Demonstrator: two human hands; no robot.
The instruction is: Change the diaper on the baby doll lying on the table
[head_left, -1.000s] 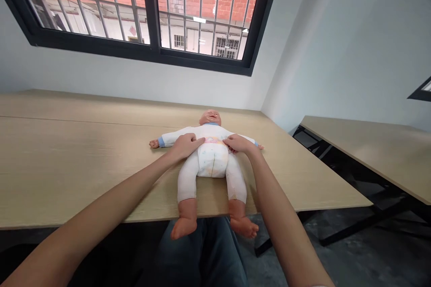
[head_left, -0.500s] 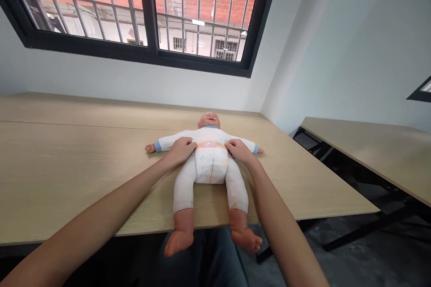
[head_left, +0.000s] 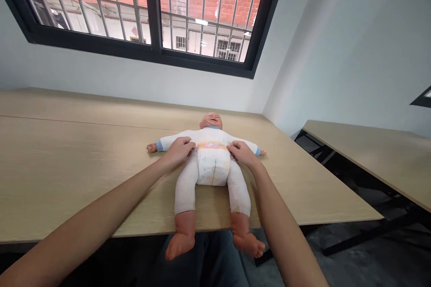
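Observation:
A baby doll point(head_left: 211, 141) in a white bodysuit and a nappy point(head_left: 213, 167) lies on its back on the wooden table point(head_left: 67, 166). Its head points at the window and its bare feet hang over the near edge. My left hand point(head_left: 179, 150) rests on the doll's left hip, fingers curled and pinching the nappy's waist side. On the other hip sits my right hand point(head_left: 239, 151), its fingers curled on the nappy's edge in the same way.
A barred window point(head_left: 148, 9) runs along the wall behind the table. A second wooden table point(head_left: 370, 152) stands to the right, across a gap of dark floor. My knees in blue trousers point(head_left: 208, 260) show below the table edge.
Both hands have slid outward from the doll's belly to the two sides of the nappy waist. The doll has shifted slightly nearer, its legs hanging further over the edge.

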